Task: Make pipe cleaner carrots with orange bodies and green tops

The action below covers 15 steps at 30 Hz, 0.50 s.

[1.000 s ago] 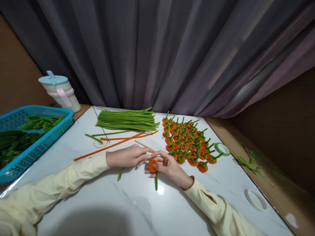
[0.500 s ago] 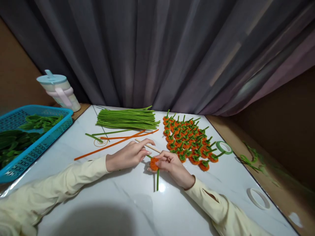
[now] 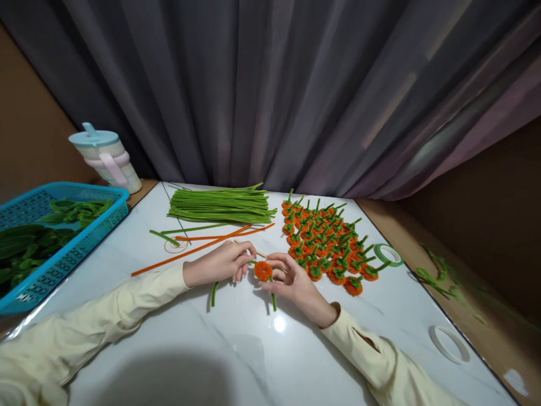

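Observation:
A small orange pipe-cleaner flower (image 3: pixel 263 271) is between my two hands, its round face toward me. My right hand (image 3: pixel 298 286) has its thumb and fingers curled around the flower's right side. A green pipe cleaner (image 3: pixel 274 302) sticks out below that hand. My left hand (image 3: pixel 220 263) is closed in a pinch on the green pipe cleaner just left of the flower, and a green end hangs beneath the palm. A thin wooden stick (image 3: pixel 261 255) spans between both hands above the flower; which fingers grip it is partly hidden.
Behind my hands lie a bundle of green pipe cleaners (image 3: pixel 222 205) and loose orange ones (image 3: pixel 169 258). Rows of orange flowers with green stems (image 3: pixel 325 239) stand right. Green tape (image 3: pixel 389 255) and a white ring (image 3: pixel 448 344) lie further right. A blue basket (image 3: pixel 99 231) and tumbler (image 3: pixel 107 160) are left.
The flower has turned to show its round face and risen slightly. My right fingers have loosened around it. A green end now shows below my left hand, which has shifted slightly left.

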Motion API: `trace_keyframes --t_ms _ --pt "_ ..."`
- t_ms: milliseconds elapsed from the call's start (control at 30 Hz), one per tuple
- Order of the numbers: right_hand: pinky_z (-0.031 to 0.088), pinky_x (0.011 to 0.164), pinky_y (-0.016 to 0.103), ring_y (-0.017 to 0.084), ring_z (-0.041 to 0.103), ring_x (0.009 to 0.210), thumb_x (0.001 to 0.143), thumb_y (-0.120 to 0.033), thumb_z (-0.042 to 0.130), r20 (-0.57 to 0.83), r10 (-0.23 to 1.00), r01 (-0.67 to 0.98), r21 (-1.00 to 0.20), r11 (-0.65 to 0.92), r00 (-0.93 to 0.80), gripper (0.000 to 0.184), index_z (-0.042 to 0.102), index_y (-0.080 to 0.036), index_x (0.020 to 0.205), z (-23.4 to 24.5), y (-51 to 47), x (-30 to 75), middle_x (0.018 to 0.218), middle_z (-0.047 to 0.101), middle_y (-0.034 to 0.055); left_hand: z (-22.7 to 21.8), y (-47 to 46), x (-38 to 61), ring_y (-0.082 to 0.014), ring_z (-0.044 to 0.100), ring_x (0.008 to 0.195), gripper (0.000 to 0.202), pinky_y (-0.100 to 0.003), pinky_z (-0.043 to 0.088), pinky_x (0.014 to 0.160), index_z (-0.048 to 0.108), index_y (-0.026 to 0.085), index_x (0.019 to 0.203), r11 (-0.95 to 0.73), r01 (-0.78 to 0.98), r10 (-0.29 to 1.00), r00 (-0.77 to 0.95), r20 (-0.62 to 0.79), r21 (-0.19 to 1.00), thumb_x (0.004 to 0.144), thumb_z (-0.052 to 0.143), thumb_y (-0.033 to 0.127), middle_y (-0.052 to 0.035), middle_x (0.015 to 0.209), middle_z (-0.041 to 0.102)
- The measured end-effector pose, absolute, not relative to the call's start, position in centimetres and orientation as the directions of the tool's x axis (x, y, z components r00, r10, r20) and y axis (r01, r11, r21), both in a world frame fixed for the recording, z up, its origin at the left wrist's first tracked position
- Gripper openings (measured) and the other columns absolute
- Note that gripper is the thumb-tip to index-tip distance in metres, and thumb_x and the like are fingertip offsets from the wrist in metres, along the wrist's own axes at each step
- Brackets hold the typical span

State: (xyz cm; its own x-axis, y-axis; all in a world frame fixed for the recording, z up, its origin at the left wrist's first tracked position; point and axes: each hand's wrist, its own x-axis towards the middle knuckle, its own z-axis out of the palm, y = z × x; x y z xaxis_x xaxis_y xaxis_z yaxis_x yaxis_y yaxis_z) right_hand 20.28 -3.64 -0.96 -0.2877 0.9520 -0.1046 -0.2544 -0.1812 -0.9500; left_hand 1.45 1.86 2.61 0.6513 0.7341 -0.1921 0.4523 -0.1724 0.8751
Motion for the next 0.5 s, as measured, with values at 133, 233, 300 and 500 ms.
trace_keyframes --t_ms 133,233,300,500 --pt "0.051 0.069 0.026 0.014 0.06 0.076 0.07 -0.023 0.069 0.062 0.971 0.052 -0.996 0.076 -0.229 0.029 0.054 -0.019 0.095 -1.6 -4.2 20.1 0.086 0.063 0.0033 2.5 1.7 1.6 -0.0119 0.057 0.054 0.023 -0.022 0.045 0.053 0.051 0.016 0.09 -0.176 0.44 0.734 0.655 -0.181 0.881 0.088 0.038 0.034 0.0004 0.064 0.059" --pt "0.05 0.07 0.027 0.015 0.061 0.076 0.079 -0.024 0.059 0.247 0.928 0.279 -0.904 0.324 -0.278 0.02 0.057 -0.019 0.099 -1.7 -4.7 20.3 0.089 0.064 0.0054 2.7 1.4 2.0 -0.0135 0.059 0.066 0.025 -0.024 0.045 0.063 0.054 0.015 0.09 -0.145 0.362 0.662 0.727 -0.182 0.921 0.084 0.048 0.038 -0.0021 0.075 0.062" --pt "0.049 0.069 0.026 0.015 0.06 0.074 0.083 -0.023 0.055 0.359 0.887 0.376 -0.81 0.45 -0.29 0.021 0.055 -0.02 0.104 -1.6 -5.0 20.5 0.088 0.063 0.0056 2.7 1.1 2.3 -0.0133 0.059 0.062 0.025 -0.025 0.046 0.062 0.052 0.015 0.094 -0.03 0.314 0.629 0.744 -0.226 0.949 0.084 0.05 0.037 -0.0002 0.066 0.061" --pt "0.049 0.064 0.024 0.014 0.058 0.067 0.085 -0.022 0.051 0.491 0.835 0.519 -0.661 0.542 -0.248 0.016 0.052 -0.02 0.101 -1.7 -5.3 20.6 0.077 0.059 0.0043 2.2 0.6 2.7 -0.0104 0.055 0.048 0.025 -0.024 0.045 0.053 0.051 0.014 0.095 0.15 0.177 0.705 0.67 -0.231 0.973 0.083 0.053 0.035 0.0043 0.052 0.056"
